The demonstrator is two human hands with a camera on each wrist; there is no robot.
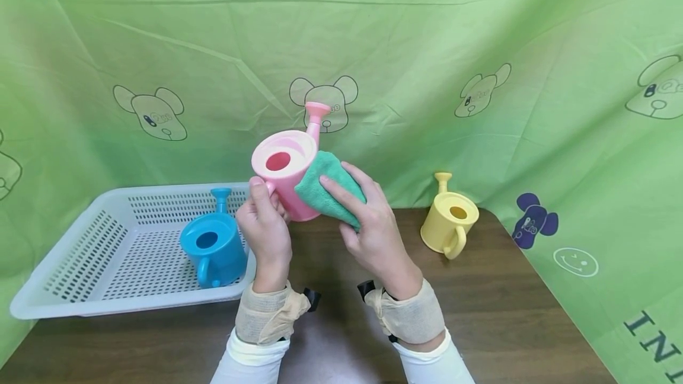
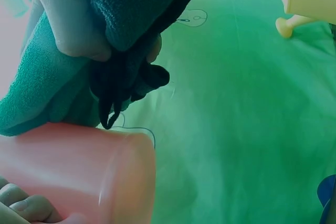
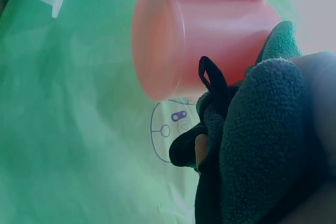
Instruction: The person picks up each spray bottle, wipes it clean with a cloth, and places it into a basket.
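My left hand (image 1: 267, 227) grips the handle of a pink watering can (image 1: 290, 191), which is held up above the table with its spout pointing away. In the right wrist view, curled fingers wrap the handle of the pink can (image 3: 220, 35). A green cloth (image 1: 328, 185) is bunched in my right hand (image 1: 373, 230) and pressed against the can's right side. The left wrist view shows the cloth (image 2: 47, 87), with a dark edge and loop, touching the can's wall. Part of the right hand's fingers is hidden by the cloth.
A white perforated basket (image 1: 107, 307) stands at the left, with a blue watering can (image 1: 219, 248) upright in its right end. On the table's right side stands a yellow watering can (image 1: 448, 224). A green printed curtain (image 1: 400, 34) hangs behind the brown table (image 1: 496, 313).
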